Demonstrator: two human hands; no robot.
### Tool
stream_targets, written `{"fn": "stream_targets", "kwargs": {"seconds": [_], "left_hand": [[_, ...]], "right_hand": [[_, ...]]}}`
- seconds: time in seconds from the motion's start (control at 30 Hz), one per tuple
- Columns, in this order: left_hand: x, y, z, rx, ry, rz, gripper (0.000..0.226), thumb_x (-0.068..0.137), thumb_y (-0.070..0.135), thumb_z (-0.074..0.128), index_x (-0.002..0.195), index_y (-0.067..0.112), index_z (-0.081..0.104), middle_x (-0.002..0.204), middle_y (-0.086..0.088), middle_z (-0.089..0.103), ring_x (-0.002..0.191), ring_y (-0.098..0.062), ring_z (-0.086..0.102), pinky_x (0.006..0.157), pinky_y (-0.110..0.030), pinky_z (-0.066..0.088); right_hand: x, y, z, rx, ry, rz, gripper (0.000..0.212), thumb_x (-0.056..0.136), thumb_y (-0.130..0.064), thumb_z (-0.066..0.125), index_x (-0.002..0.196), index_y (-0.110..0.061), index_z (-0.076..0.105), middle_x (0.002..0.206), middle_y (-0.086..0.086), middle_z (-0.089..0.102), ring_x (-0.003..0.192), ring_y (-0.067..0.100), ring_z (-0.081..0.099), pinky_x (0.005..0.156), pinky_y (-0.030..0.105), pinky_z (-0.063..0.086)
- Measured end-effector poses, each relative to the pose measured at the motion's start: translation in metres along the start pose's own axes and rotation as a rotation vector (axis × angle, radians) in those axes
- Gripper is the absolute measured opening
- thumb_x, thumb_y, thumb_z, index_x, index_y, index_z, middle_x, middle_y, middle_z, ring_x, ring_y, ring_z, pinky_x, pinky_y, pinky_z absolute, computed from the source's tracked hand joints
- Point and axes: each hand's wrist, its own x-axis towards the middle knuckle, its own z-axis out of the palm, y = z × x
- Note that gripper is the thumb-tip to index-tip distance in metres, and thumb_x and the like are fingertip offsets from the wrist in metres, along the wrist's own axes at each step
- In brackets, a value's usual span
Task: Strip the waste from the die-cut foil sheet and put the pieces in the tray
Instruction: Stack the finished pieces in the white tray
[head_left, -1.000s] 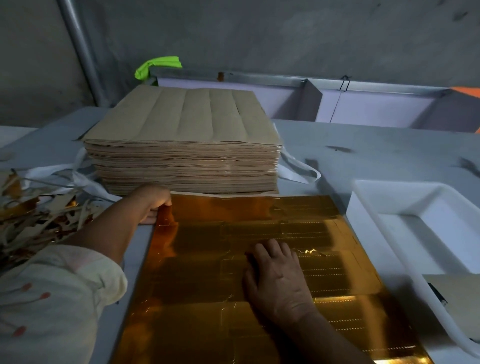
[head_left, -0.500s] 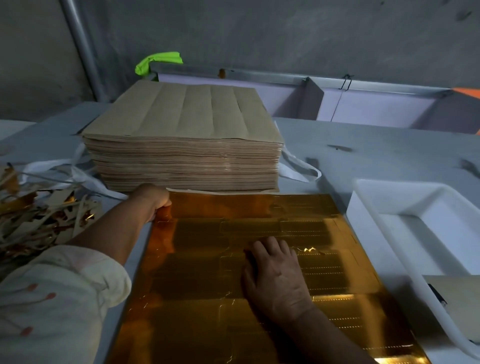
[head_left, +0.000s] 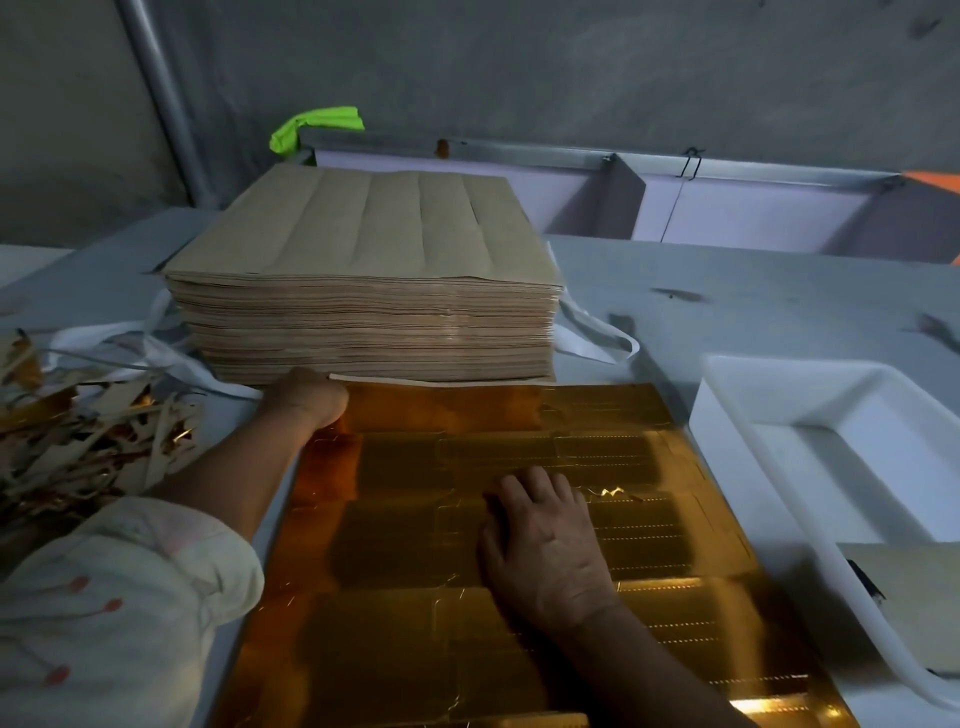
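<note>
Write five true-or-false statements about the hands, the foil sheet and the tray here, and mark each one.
1. The right hand lies flat on the gold foil sheet. True.
2. The left hand rests in the white tray. False: it grips the sheet's far left corner.
3. The tray stands left of the sheet. False: it stands to the sheet's right.
4. A scrap pile lies left of the sheet. True.
5. The stack of brown sheets lies beyond the sheet's far edge. True.
</note>
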Motion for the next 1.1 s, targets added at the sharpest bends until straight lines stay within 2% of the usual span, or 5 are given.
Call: {"fn": "stream_targets", "kwargs": {"seconds": [0.27,0.33,0.5,0.8,1.1], "left_hand": [[-0.023,0.004,0.009,0.075,0.049,0.069,0.018,0.087,0.021,0.065,0.074,0.015,0.054,0.082,-0.008,0.061,0.065,-0.019,0.053,0.053,-0.029,0.038],[-0.032,0.007,0.010,0.097,0.053,0.075,0.016,0.083,0.024,0.068,0.083,0.012,0.057,0.098,-0.014,0.063,0.075,-0.023,0.058,0.062,-0.032,0.047],[-0.055,0.015,0.016,0.184,0.047,0.001,0.070,0.084,0.033,0.071,0.140,0.007,0.039,0.140,-0.021,0.038,0.117,-0.037,0.053,0.075,-0.038,0.044],[-0.116,0.027,0.048,0.118,0.091,0.268,0.070,0.089,0.038,0.066,0.148,0.024,0.030,0.149,-0.010,0.028,0.135,-0.032,0.037,0.104,-0.044,0.041],[-0.158,0.037,0.095,0.216,0.028,0.389,0.071,0.094,0.061,0.045,0.153,0.031,0.021,0.159,-0.005,0.017,0.144,-0.032,0.022,0.115,-0.047,0.024]], "right_hand": [[0.001,-0.002,-0.003,0.015,-0.014,0.018,0.034,0.101,-0.048,0.031,0.125,-0.030,0.046,0.121,-0.005,0.046,0.107,0.011,0.040,0.100,0.029,0.035],[0.001,-0.002,-0.005,0.024,-0.027,0.016,0.034,0.102,-0.046,0.031,0.126,-0.028,0.047,0.121,-0.004,0.047,0.107,0.012,0.042,0.099,0.030,0.037],[0.005,0.001,-0.018,0.093,-0.151,0.012,0.030,0.103,-0.042,0.036,0.125,-0.026,0.050,0.122,-0.002,0.049,0.110,0.014,0.046,0.102,0.035,0.042],[-0.001,0.064,-0.058,0.015,0.000,0.373,0.042,0.101,-0.043,0.041,0.138,-0.024,0.041,0.150,0.008,0.037,0.139,0.031,0.032,0.114,0.046,0.030],[-0.009,0.101,-0.061,0.120,-0.007,0.540,0.045,0.100,-0.047,0.039,0.137,-0.022,0.039,0.147,0.011,0.036,0.129,0.035,0.042,0.106,0.052,0.033]]}}
